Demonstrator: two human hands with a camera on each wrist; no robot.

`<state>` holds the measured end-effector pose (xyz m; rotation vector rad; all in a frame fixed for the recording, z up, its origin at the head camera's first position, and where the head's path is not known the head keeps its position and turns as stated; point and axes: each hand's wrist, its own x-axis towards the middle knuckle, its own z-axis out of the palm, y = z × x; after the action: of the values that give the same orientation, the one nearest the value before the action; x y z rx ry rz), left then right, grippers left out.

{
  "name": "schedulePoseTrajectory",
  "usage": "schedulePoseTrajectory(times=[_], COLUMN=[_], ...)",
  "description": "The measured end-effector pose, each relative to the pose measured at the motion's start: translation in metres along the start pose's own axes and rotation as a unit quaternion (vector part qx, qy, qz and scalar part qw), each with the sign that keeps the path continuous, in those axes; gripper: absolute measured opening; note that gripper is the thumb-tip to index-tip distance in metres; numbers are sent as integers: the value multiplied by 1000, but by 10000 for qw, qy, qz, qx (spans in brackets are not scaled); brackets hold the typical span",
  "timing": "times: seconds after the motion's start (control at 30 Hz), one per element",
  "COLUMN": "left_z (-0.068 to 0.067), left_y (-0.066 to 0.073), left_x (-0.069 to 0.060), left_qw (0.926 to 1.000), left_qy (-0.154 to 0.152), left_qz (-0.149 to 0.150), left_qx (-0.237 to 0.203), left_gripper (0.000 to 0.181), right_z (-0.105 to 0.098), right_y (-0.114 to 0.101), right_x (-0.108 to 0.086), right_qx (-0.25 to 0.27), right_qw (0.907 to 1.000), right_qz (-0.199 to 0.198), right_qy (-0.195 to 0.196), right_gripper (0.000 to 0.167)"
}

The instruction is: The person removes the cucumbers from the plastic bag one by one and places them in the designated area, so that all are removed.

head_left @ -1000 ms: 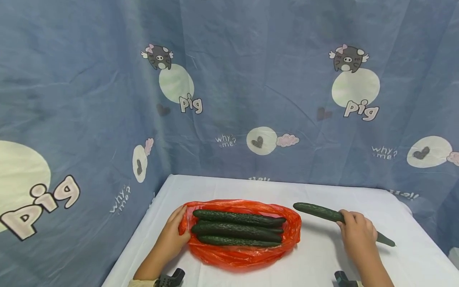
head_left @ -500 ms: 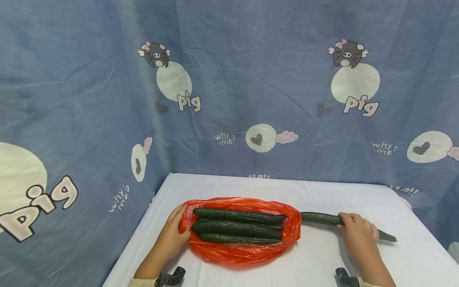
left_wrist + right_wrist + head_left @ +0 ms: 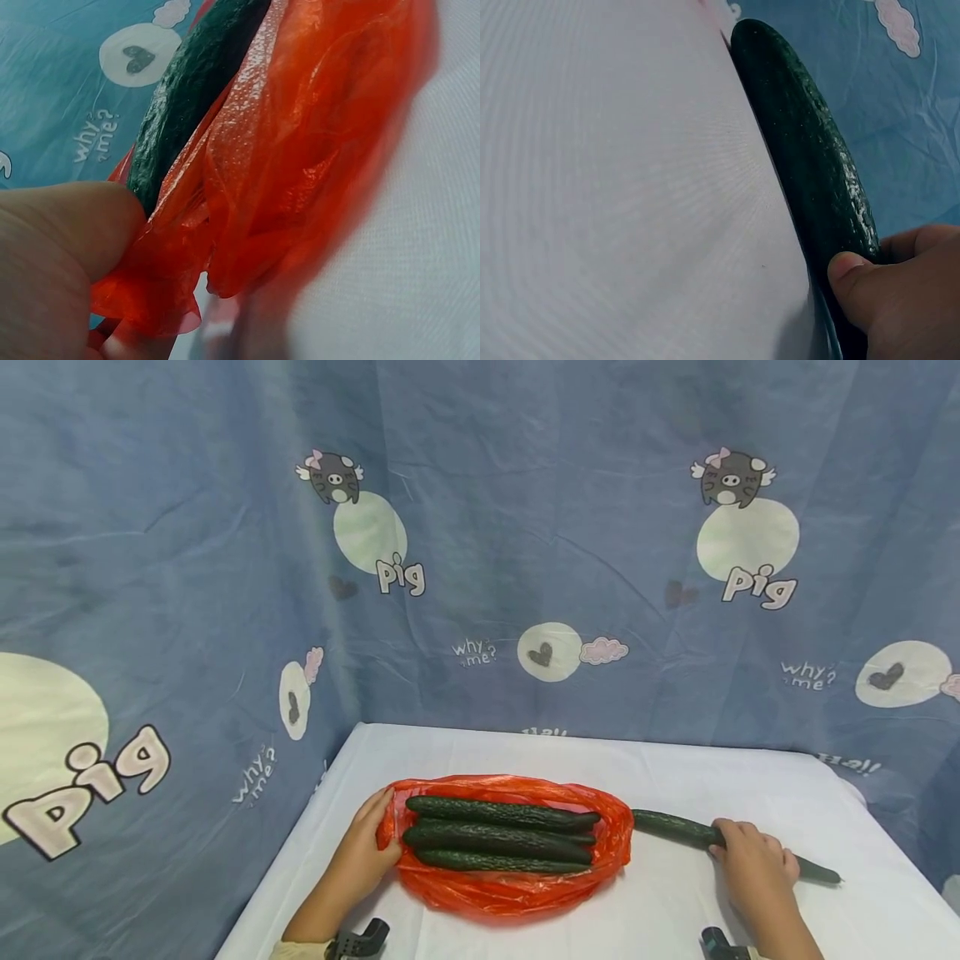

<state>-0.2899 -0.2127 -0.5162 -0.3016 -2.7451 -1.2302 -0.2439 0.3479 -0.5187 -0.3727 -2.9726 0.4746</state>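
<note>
A red plastic bag [image 3: 510, 897] lies with its mouth spread, several dark green cucumbers [image 3: 498, 838] side by side inside it. At the bag's left end my left hand [image 3: 363, 852] pinches the rim; the left wrist view shows the thumb [image 3: 105, 225] pressed on the crumpled red plastic beside one cucumber. To the right of the bag, my right hand [image 3: 753, 868] grips a single cucumber [image 3: 675, 829] around its middle. This cucumber lies low along the table, its left tip close to the bag's right edge; whether they touch I cannot tell.
A white cloth covers the table [image 3: 675, 768]. Behind and to the left hangs a blue curtain [image 3: 480, 527] printed with pigs and words. Dark wrist straps [image 3: 360, 941] sit at the bottom edge.
The right hand has lowered the single cucumber toward the table, its left tip coming down beside the bag, then shifted slightly right. The left hand keeps its place on the bag's rim.
</note>
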Motion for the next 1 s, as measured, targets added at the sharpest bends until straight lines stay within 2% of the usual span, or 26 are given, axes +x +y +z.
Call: schedulePoseTrajectory(times=[0.13, 0.53, 0.77, 1.0], left_z=[0, 9, 7, 3], left_y=[-2, -1, 0, 1], left_x=[-2, -2, -1, -2], left_qw=[10000, 10000, 10000, 10000], left_qy=[-1, 75, 46, 45], left_qz=[-7, -20, 23, -23], left_qx=[-4, -29, 13, 65], left_gripper=[88, 88, 88, 87], right_z=[0, -7, -10, -6], right_y=[1, 9, 5, -11], right_x=[2, 3, 2, -1], right_qx=[67, 112, 237, 321], right_qw=[9998, 9981, 9988, 9978], right_qz=[69, -72, -295, -568], right_qy=[-179, -599, -320, -126], right_gripper=[47, 72, 76, 81])
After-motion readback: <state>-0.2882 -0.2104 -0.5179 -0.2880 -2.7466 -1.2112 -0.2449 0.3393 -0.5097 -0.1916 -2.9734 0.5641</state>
